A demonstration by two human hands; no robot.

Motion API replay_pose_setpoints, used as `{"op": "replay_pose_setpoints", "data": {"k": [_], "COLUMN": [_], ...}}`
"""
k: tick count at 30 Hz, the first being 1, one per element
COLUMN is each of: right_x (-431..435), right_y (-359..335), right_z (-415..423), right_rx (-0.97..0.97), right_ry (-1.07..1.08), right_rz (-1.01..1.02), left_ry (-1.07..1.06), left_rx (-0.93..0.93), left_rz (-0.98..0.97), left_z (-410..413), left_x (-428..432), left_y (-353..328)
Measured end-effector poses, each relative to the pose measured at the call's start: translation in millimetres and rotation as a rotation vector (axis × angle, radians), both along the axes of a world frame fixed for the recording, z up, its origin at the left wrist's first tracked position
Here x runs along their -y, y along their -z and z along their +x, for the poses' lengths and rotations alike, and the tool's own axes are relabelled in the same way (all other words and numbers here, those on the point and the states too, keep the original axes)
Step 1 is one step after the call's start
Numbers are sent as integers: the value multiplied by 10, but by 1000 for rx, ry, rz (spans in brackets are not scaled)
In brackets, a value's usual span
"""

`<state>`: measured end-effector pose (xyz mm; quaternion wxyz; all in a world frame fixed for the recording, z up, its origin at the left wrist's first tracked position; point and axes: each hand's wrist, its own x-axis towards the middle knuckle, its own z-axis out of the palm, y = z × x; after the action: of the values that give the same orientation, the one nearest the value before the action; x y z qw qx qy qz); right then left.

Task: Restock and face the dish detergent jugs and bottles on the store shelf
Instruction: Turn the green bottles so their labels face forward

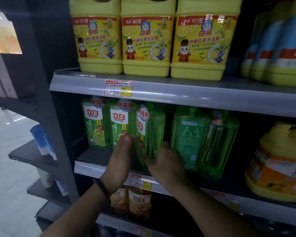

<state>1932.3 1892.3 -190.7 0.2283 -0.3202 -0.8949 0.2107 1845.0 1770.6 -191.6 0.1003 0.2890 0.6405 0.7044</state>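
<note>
Several green dish detergent bottles stand on the middle shelf. The third bottle from the left is turned so its label faces left. My left hand lies flat against its left side with fingers straight. My right hand cups its lower right side. Two green bottles to its left face front. Another green bottle on the right shows its back label, and one beside it is turned sideways. Three yellow jugs stand in a row on the shelf above.
A yellow-and-orange jug stands at the right of the middle shelf. Blue-labelled jugs fill the upper right. Orange bottles sit on the shelf below. A side rack at the left holds blue-capped tubes. Price tags hang on the shelf rails.
</note>
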Motion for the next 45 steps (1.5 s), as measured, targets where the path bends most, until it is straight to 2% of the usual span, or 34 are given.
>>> {"op": "replay_pose_setpoints", "data": {"k": [4,7,11,16,23,30,36,40,45], "right_x": [150,190,336,414,142,18,-62,-116,-28], "right_y": [87,147,243,316,114,-106,-148,-158,-225], "right_z": [57,109,263,293,161,48,42,75,564], "right_rx": [-134,-165,-257,-118,31,114,139,174,-12], "right_ry": [68,79,-6,-167,-205,-166,-172,-186,-178], "right_rz": [-69,-54,-72,-210,-234,-379,-396,-324,-308], "left_ry": [-8,-39,-56,-23,2,55,1,-3,5], "left_rx": [-116,-265,-459,-527,-728,-681,-688,-676,-561], "left_rz": [-60,-138,-227,-234,-395,-607,-727,-791,-667], "left_z": [-83,-88,-65,-111,-228,-250,-135,-79,85], "left_x": [-29,-48,-40,-42,-34,-138,-264,-266,-251], "left_y": [20,92,198,291,377,363,251,199,49]}}
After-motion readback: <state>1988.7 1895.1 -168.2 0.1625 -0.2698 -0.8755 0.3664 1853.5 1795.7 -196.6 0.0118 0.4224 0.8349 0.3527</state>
